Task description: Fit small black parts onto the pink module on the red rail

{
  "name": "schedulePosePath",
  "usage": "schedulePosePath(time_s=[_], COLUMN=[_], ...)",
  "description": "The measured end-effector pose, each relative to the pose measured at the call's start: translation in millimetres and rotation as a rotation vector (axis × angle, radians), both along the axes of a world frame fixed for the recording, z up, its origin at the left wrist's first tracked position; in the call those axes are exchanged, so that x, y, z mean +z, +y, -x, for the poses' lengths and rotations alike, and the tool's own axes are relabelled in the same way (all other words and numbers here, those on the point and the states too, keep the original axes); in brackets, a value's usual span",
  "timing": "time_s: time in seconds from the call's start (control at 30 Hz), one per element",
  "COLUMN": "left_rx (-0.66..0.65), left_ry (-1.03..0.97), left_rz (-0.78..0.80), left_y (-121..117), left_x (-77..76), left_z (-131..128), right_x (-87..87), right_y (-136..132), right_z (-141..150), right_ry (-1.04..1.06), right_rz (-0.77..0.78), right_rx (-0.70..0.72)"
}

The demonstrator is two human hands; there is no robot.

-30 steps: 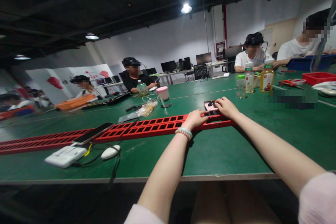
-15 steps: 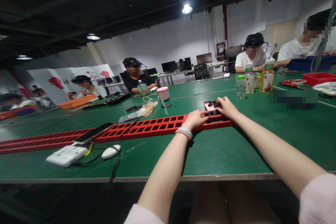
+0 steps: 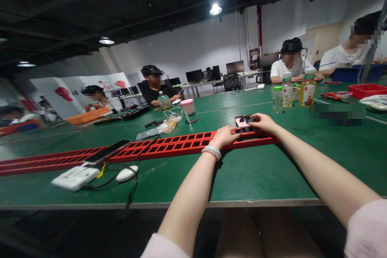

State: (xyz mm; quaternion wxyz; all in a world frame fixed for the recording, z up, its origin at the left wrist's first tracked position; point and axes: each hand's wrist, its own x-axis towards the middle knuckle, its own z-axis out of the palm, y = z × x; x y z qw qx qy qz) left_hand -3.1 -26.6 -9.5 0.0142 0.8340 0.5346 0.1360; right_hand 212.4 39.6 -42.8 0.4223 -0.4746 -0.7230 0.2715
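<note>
A long red slotted rack (image 3: 181, 141) lies across the green table in front of me. At its right end is a small black box with a pink face (image 3: 241, 121), its details too small to make out. My left hand (image 3: 224, 137), with a beaded bracelet on the wrist, lies over the rack; its fingers and thumb close on the near left edge of the box. My right hand (image 3: 264, 123) is at the box's right side. Thumb and fingertips pinch a small dark piece (image 3: 250, 120) there, its kind unclear.
A jar with a pink lid (image 3: 188, 112), a plastic bag (image 3: 169, 125), a phone (image 3: 107, 152), a white mouse (image 3: 127, 173) with cables and a white device (image 3: 75, 178) lie left. Bottles (image 3: 307, 90) and a red tray (image 3: 369, 90) stand right. Several people sit around the table.
My right hand has shifted slightly right, and the small dark piece in its fingertips now shows at the box's right edge. My left hand has stayed in place.
</note>
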Motion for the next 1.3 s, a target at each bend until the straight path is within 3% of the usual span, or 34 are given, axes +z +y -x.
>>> schedulePosePath(time_s=[0.17,0.7,1.0,1.3], left_rx=[-0.031,0.039,0.007,0.051], left_ry=[0.003,0.0,-0.001,-0.003], left_rz=[-0.02,0.019,-0.005,0.034], left_y=[2,-2,3,-3], left_x=[-0.6,10.9,7.3,13.5], left_z=[1,-5,-3,-7], right_x=[4.7,23.1,23.2,24.3], right_y=[-3,-11,-11,-13], right_z=[-4,-7,-7,-4], right_ry=[0.009,-0.195,-0.271,-0.285], right_rz=[0.043,0.064,0.027,0.033], right_rx=[0.14,0.231,0.233,0.298])
